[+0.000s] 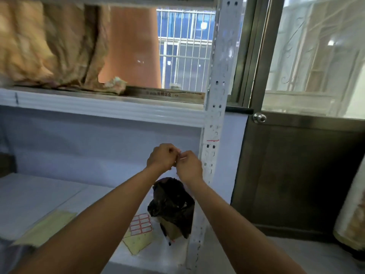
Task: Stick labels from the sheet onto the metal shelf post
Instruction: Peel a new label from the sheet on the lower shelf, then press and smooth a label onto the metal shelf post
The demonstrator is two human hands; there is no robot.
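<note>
Head view: we see one shelf post (214,115), long axis upright. Just left of it, our left hand (161,157) and right hand (189,167), fingers curled, together pinch one small label (182,158). One label sheet (141,224) lies flat, lower left of the post.

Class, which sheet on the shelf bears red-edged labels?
The white sheet by the black bag; the near yellow sheet and left yellow sheet are plain.

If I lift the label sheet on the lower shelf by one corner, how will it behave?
The label sheet lies flat and looks paper-thin, so it would probably droop and feel very light. Yellow paper lies against its lower edge, so a push would likely shift that too.
</note>
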